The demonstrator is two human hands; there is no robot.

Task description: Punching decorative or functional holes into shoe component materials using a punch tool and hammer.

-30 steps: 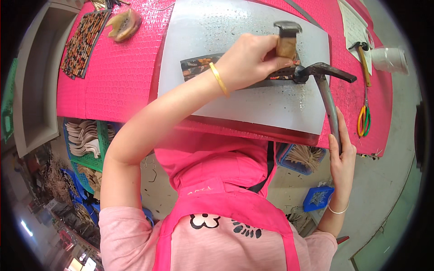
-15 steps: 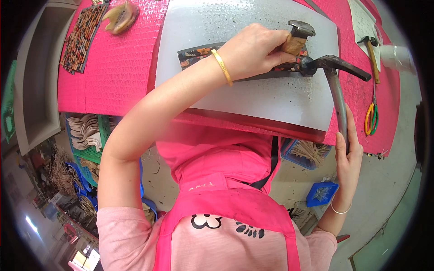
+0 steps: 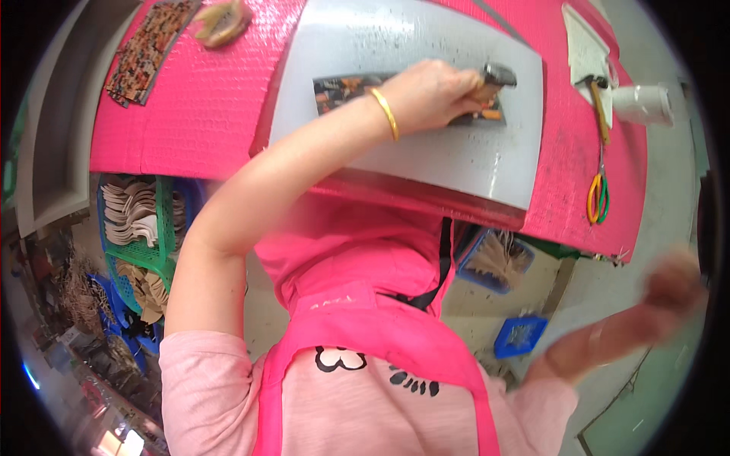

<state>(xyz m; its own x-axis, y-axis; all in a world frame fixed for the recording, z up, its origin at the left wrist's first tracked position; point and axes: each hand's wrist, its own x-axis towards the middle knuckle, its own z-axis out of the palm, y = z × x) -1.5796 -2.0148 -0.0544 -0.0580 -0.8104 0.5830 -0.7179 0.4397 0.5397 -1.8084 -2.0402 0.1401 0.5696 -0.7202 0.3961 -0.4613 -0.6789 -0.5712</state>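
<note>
My left hand (image 3: 439, 95) is closed round the brown wrapped handle of a metal punch (image 3: 498, 74), whose dark flat head sticks out beyond my fingers. Beneath lies a dark strip with an orange and floral pattern (image 3: 334, 93), partly covered by my hand and wrist. It rests on a pale grey-white board (image 3: 395, 163) dotted with dark specks. Far out to the right, off the table, my right hand (image 3: 673, 281) is raised and smeared by motion. Its fingers cannot be made out, and no hammer shows in it now.
Another patterned piece (image 3: 148, 53) and a yellowish curved object (image 3: 222, 23) lie on the pink table cover (image 3: 198, 114). At right are a small hammer (image 3: 599, 106), scissors (image 3: 597, 199) and a clear plastic cup (image 3: 642, 104). Baskets of pale strips (image 3: 129, 213) and a blue tray (image 3: 520, 337) stand below.
My right hand, which gripped a hammer with its head beside the punch, has swung outward to the right, away from the board. My left hand still holds the punch over the strip.
</note>
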